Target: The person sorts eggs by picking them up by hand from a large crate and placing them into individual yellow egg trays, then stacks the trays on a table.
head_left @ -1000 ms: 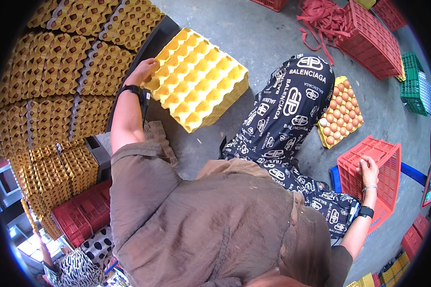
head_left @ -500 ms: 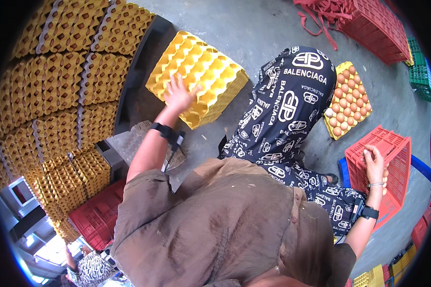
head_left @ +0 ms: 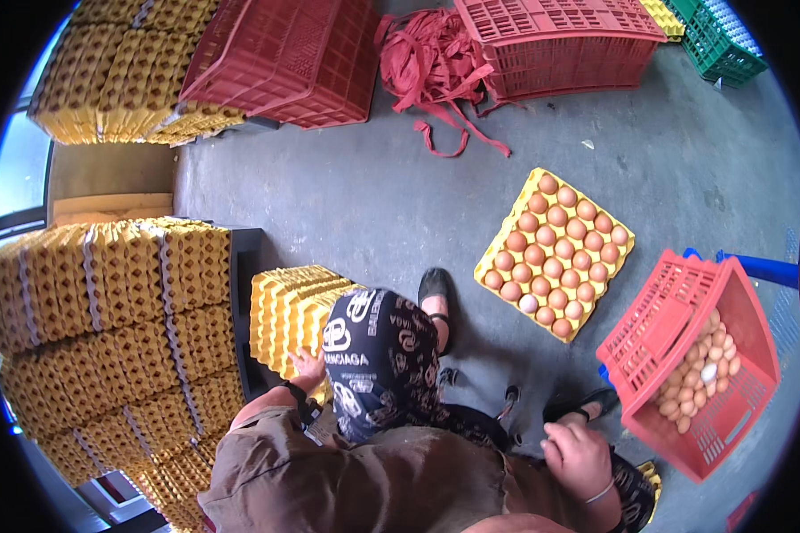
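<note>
My left hand (head_left: 308, 366), fingers stretched out, lies against the near side of a stack of yellow egg trays (head_left: 286, 306) on the floor beside my left leg. My right hand (head_left: 578, 457) is over my right leg, loosely curved, thumb and fingers apart, with nothing seen in it. Ahead on the floor is a yellow egg tray (head_left: 484, 266) filled with brown eggs (head_left: 553, 268), one of them paler. To the right stands a tilted red plastic crate (head_left: 649, 324) with many loose eggs (head_left: 698, 382) inside, including a white one.
Tall strapped stacks of yellow trays (head_left: 124, 311) line the left side. Red crates (head_left: 560, 62) and a heap of red strapping (head_left: 431, 62) lie at the back. A green crate (head_left: 711, 44) is far right. A blue bar (head_left: 760, 268) passes behind the egg crate.
My view has swung, bringing the filled tray and the crate's eggs into fuller sight. My left hand has gone from the stack's top to its side; my right hand has left the crate's rim.
</note>
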Action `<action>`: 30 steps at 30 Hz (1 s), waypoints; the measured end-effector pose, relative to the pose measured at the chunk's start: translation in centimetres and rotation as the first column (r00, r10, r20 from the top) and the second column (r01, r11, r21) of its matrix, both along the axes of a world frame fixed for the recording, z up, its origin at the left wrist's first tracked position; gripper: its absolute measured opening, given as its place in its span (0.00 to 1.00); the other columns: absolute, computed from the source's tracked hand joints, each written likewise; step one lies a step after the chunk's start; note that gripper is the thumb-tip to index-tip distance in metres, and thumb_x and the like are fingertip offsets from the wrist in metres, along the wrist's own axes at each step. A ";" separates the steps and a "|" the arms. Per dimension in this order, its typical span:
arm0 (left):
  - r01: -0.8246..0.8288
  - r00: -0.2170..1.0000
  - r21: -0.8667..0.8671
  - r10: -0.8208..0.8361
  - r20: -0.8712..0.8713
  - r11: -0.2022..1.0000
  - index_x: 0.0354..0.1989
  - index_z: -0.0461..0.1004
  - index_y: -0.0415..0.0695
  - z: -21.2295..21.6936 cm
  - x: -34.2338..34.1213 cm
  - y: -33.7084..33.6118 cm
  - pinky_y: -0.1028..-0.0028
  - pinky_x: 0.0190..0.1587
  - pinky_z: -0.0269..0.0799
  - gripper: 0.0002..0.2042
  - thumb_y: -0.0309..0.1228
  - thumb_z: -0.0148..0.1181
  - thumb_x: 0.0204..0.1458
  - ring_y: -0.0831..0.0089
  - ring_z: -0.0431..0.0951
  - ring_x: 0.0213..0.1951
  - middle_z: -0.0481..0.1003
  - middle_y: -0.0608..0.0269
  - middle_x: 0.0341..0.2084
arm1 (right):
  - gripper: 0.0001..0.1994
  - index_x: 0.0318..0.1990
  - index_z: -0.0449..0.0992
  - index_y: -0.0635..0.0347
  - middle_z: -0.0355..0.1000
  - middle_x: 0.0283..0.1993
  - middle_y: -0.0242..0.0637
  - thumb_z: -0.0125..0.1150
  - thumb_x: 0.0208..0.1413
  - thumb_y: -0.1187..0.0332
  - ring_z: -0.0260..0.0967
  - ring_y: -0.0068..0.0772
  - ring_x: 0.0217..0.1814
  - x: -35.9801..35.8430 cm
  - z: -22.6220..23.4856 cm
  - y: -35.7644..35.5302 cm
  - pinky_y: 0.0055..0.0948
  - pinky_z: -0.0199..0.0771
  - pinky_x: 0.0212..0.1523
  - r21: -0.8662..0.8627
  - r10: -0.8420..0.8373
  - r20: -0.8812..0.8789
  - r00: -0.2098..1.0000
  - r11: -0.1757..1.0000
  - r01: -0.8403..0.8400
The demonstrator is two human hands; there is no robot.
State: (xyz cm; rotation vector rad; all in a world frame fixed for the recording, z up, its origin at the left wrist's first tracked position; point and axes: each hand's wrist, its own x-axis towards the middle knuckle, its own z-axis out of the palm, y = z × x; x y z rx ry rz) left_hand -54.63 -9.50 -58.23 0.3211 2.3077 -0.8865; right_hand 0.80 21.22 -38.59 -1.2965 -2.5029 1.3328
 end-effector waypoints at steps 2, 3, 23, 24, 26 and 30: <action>0.298 0.935 -0.191 -0.246 0.253 0.935 0.72 0.43 0.55 0.2 1.2 1.2 0.34 0.65 0.30 0.39 0.56 0.47 0.55 0.30 0.32 0.69 0.31 0.29 0.68 | 0.11 0.39 0.77 0.56 0.72 0.29 0.39 0.63 0.47 0.68 0.71 0.45 0.28 0.2 -0.7 1.1 0.40 0.72 0.32 0.004 -0.019 0.005 1.000 1.000 0.019; 0.331 0.929 -0.193 -0.284 0.235 0.923 0.72 0.43 0.54 0.1 0.9 -0.7 0.36 0.66 0.29 0.38 0.56 0.46 0.56 0.31 0.32 0.69 0.31 0.26 0.67 | 0.10 0.39 0.77 0.56 0.72 0.28 0.38 0.62 0.48 0.67 0.71 0.44 0.28 0.3 -0.9 1.5 0.39 0.72 0.32 -0.022 -0.075 -0.021 0.997 0.997 0.075; -0.904 0.334 0.061 0.612 0.717 0.422 0.35 0.69 0.46 31.6 -0.7 3.1 0.67 0.20 0.62 0.11 0.40 0.48 0.59 0.71 0.68 0.21 0.68 0.66 0.23 | 0.08 0.39 0.80 0.57 0.79 0.37 0.44 0.57 0.52 0.72 0.77 0.44 0.42 -7.4 9.0 5.1 0.37 0.76 0.46 -0.105 -0.434 0.136 0.891 0.888 0.449; -0.961 0.178 0.019 0.567 0.804 0.275 0.32 0.69 0.46 32.3 -1.6 3.4 0.68 0.17 0.59 0.11 0.39 0.47 0.60 0.74 0.65 0.19 0.66 0.68 0.21 | 0.08 0.39 0.79 0.61 0.79 0.35 0.43 0.57 0.54 0.72 0.78 0.38 0.38 -8.8 11.2 6.3 0.34 0.77 0.42 -0.181 -0.473 0.165 0.865 0.848 0.498; -0.969 0.206 0.101 0.512 0.834 0.225 0.33 0.70 0.49 34.2 -2.4 3.5 0.78 0.19 0.59 0.07 0.34 0.46 0.60 0.83 0.62 0.18 0.64 0.75 0.19 | 0.08 0.39 0.78 0.64 0.76 0.28 0.37 0.51 0.58 0.76 0.75 0.26 0.29 -12.2 14.9 9.0 0.27 0.78 0.33 -0.321 -0.523 0.059 0.850 0.796 0.512; -0.918 0.393 0.348 0.539 0.745 0.189 0.44 0.71 0.44 44.7 -3.3 9.8 0.75 0.24 0.68 0.10 0.35 0.48 0.62 0.76 0.72 0.23 0.71 0.68 0.24 | 0.07 0.32 0.77 0.65 0.74 0.24 0.33 0.54 0.59 0.73 0.73 0.22 0.27 -21.7 22.7 14.5 0.23 0.74 0.28 -0.328 -0.434 -0.047 0.900 0.857 0.397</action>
